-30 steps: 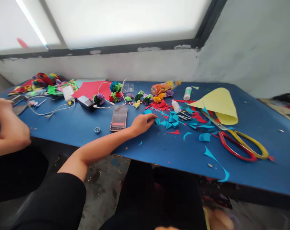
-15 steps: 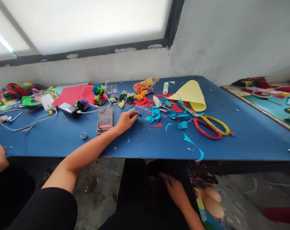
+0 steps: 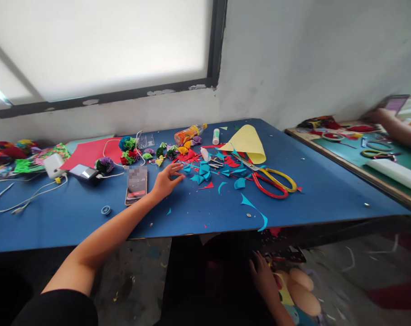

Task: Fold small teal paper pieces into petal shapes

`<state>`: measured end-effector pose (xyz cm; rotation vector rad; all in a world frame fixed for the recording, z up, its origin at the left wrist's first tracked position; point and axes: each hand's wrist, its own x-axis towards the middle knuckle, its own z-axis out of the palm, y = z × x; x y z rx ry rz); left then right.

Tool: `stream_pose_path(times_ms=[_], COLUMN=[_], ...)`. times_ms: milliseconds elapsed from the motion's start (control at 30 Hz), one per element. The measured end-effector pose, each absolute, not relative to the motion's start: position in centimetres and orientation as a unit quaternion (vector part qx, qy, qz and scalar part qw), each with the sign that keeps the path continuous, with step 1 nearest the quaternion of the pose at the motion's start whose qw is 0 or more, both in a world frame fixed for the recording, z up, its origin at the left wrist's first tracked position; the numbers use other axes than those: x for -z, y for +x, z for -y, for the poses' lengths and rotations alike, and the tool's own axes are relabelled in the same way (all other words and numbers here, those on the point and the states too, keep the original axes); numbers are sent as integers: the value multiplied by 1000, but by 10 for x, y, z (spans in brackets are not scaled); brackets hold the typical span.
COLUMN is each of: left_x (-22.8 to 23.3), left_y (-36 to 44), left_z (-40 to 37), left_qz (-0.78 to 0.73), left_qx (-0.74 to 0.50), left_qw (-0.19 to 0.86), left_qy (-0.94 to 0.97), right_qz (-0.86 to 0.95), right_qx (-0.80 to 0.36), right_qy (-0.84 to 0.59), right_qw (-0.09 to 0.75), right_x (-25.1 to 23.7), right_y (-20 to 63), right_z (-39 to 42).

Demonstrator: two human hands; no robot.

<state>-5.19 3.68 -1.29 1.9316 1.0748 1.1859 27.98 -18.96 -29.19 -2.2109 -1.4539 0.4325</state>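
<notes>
Your left hand (image 3: 165,182) has opened since a moment ago: its fingers (image 3: 176,168) now spread wide over the blue tabletop (image 3: 314,190), just left of the blue paper pieces (image 3: 201,173), holding nothing. Your right hand (image 3: 263,277) stays below the tabletop edge, fingers loosely open. One phone (image 3: 136,184) lies beside your left hand, and one pair of scissors (image 3: 271,181) to the right.

Left hand (image 3: 164,181) now opened, fingers spread, off the blue paper bits (image 3: 200,174); right hand (image 3: 264,278) now visible below counter (image 3: 310,190).
</notes>
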Motion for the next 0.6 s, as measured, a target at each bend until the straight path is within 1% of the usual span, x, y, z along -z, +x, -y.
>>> stream_pose_path(times_ms=[67,133,200,267,333,400,600], left_x=[10,8,8,10,11,12,14], left_y=[-53,-56,-58,-60,-61,-61,-63], left_z=[-36,-36,-38,-39,-40,-41,-43], left_qz=[-396,-418,-452,-482,-505,-515,-491], left_qx=[-464,-445,-387,-322,-287,-285,-281], left_qw=[264,184,125,96,78,69,110], left_qy=[747,771,794,810,810,806,817], right_qz=[528,525,518,507,492,478,465], right_qx=[-164,-170,-178,-188,-200,-207,-182], right_qy=[-802,-802,-804,-809,-815,-820,-821], right_qw=[227,228,230,231,233,239,276], right_x=[294,294,295,297,298,298,287], right_y=[282,283,283,285,290,295,306], right_z=[190,192,191,189,183,177,173])
